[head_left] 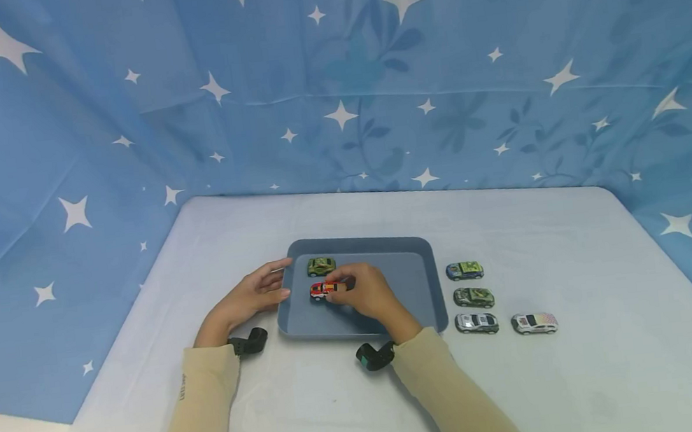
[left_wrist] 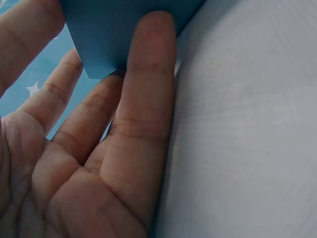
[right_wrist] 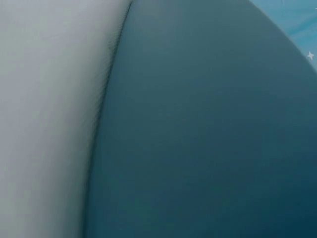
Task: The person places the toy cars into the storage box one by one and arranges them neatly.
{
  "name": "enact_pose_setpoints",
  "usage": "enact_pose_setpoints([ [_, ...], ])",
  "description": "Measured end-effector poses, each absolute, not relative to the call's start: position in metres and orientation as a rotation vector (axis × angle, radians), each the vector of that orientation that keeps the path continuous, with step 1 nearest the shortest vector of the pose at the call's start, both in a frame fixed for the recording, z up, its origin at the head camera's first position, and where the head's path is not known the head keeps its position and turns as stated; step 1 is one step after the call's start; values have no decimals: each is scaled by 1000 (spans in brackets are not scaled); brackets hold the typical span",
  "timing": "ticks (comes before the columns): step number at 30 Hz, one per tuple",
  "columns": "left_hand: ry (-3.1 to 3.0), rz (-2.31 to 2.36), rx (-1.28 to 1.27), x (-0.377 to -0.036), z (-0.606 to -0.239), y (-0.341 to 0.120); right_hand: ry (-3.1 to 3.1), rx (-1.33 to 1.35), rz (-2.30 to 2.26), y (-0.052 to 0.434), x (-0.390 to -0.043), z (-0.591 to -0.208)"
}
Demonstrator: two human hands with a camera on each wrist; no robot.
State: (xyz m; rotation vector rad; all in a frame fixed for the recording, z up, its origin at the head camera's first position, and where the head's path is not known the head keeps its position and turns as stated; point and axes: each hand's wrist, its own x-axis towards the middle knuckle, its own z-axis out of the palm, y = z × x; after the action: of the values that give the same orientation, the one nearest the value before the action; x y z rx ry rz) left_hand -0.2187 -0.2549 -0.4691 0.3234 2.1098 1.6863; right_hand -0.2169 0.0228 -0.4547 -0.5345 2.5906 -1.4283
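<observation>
Two long tan cloth sleeves reached in from closest by. Past one sleeve, the right hand pinched a little red toy car with white and yellow bits and a hard shell between its thumb and fingers. That car was inside a shallow grey-blue tray with round corners, on the near side of a small olive-green toy car. I couldn't tell if its wheels touched the bottom. The left hand had loose, mostly straight fingers, with tips against the tray's left side, not gripping. The red car was probably light and too stiff to squash. Its smooth paint might have been slippery, and its wheels could have rolled, so pinching both long sides, low down, looked best. A small bump likely wouldn't have hurt it. The tray seemed light and stiff too, and its wall looked good for steadying. Four more toy cars, green, silver and white, sat right of the tray on the white cloth-covered counter.
</observation>
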Motion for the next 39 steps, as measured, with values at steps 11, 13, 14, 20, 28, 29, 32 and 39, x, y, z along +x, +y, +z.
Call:
enact_pose_setpoints([
  [11,2127,1673,315,-219,-469,-255,2654,-474,-1387,9,-220,-454],
  [13,2126,1674,315,-219,-469,-254,2686,-468,-1364,7,-220,-454],
  [14,2128,1672,316,-219,-469,-254,2705,-466,-1347,6,-220,-454],
  [20,2129,1673,313,-218,-467,-254,2769,-440,-1261,2,-221,-455],
  [28,2120,1682,315,-218,-466,-255,2810,-425,-1203,-1,-222,-456],
  [29,2117,1684,313,-218,-466,-254,2810,-425,-1201,-1,-222,-456],
  [32,2105,1690,311,-219,-467,-254,2810,-423,-1200,0,-221,-456],
  [39,2103,1685,292,-219,-467,-255,2743,-442,-1312,7,-219,-451],
])
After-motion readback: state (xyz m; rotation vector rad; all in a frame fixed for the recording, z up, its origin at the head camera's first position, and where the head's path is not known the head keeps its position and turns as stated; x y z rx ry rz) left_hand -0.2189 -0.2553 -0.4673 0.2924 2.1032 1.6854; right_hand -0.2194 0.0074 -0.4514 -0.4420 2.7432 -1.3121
